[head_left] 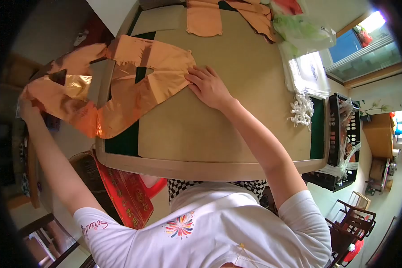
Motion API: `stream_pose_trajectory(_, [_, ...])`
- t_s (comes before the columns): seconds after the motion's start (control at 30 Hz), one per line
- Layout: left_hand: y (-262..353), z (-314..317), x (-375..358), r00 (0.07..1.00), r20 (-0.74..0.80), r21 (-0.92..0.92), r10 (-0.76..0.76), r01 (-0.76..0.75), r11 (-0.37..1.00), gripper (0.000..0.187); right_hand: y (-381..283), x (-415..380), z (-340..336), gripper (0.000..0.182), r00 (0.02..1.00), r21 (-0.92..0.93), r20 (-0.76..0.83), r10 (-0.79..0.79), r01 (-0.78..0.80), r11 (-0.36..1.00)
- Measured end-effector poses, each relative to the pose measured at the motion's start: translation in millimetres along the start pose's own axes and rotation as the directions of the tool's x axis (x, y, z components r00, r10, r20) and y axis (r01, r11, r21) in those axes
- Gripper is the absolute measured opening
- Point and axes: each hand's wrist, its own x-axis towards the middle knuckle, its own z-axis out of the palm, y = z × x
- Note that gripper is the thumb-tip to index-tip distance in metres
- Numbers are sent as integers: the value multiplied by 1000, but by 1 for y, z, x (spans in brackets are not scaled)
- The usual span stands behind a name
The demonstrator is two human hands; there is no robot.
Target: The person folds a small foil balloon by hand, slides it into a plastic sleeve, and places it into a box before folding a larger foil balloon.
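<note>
A flat, uninflated rose-gold foil balloon (134, 105) with cut-out openings lies across the table's left edge. Its far left part reaches out beyond the table. My left hand (30, 112) is closed on that outer end, its fingertips partly hidden and dim. On the tabletop, my right hand (212, 89) rests over the balloon's right tip with fingers stretched out flat. A shiny gold patch (79, 87) shows through one opening near my left hand.
More rose-gold foil pieces (204, 20) lie at the table's far edge. Clear plastic bags (306, 71) and a bunch of white ties (302, 110) are on the right. A black crate (344, 134) stands beyond the right edge, a red box (127, 192) below the near left.
</note>
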Motion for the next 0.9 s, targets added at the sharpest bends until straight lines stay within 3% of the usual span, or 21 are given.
stream_pose_trajectory(0.13, [53, 68, -163, 950, 55, 20, 308, -309, 951, 45, -3, 0, -3, 30, 1000, -20, 18, -3, 3, 1000])
stream_pose_trajectory(0.27, [47, 137, -256, 776, 253, 29, 578, -604, 797, 47, -2, -2, -4, 32, 999, -25, 42, 18, -17, 1000])
stream_pose_trajectory(0.33, [12, 161, -288, 751, 413, 86, 515, -595, 799, 45, -3, 0, -7, 34, 999, 28, 34, 16, -17, 999])
stream_pose_trajectory(0.37, [14, 172, -324, 724, 564, 206, 397, -589, 781, 42, -1, -1, -7, 34, 1000, 72, 22, 11, -12, 997])
stream_pose_trajectory(0.4, [5, 183, -361, 623, 701, 39, 347, -519, 854, 33, 3, -2, -7, 35, 1000, 121, 10, 6, -7, 993])
stream_pose_trajectory(0.43, [-4, 193, -397, 503, 816, -86, 286, -384, 920, 26, 11, -8, -9, 35, 990, 252, -60, 129, -110, 961])
stream_pose_trajectory(0.47, [-63, 201, -405, 397, 872, -191, 287, -263, 946, 22, 21, -14, -13, 35, 963, 389, -109, 248, -188, 902])
stream_pose_trajectory(0.5, [-42, 198, -440, 189, 934, -204, 303, -414, 887, 18, 32, -17, -22, 35, 921, 527, -136, 366, -246, 814])
stream_pose_trajectory(0.53, [-52, 204, -459, -31, 908, -384, 417, -453, 804, 19, 45, -24, -39, 34, 791, 639, -52, 609, -443, 629])
stream_pose_trajectory(0.57, [-70, 198, -476, -95, 988, -151, 122, -424, 893, 21, 68, -39, -53, 31, 758, 653, -139, 638, -415, 634])
stream_pose_trajectory(0.63, [-99, 196, -508, -368, 866, -469, 338, -363, 805, 22, 93, -67, -89, 28, 675, 705, -247, 695, -367, 607])
stream_pose_trajectory(0.67, [-124, 185, -521, -410, 876, -391, 252, -300, 870, 22, 82, -76, -111, 27, 629, 750, -267, 730, -340, 567])
stream_pose_trajectory(0.7, [-143, 175, -534, -453, 875, -302, 169, -240, 923, 22, 75, -82, -123, 26, 640, 703, -306, 705, -348, 621])
stream_pose_trajectory(0.77, [-152, 161, -553, -558, 803, -403, 211, -247, 881, 23, 55, -96, -134, 25, 659, 606, -367, 656, -366, 706])
stream_pose_trajectory(0.87, [-153, 153, -565, -625, 763, -410, 166, -269, 872, 25, 1, -106, -155, 28, 821, 214, -422, 385, -322, 922])
stream_pose_trajectory(0.9, [-151, 151, -565, -634, 761, -394, 138, -282, 875, 27, -6, -116, -158, 29, 769, 198, -495, 405, -354, 914])
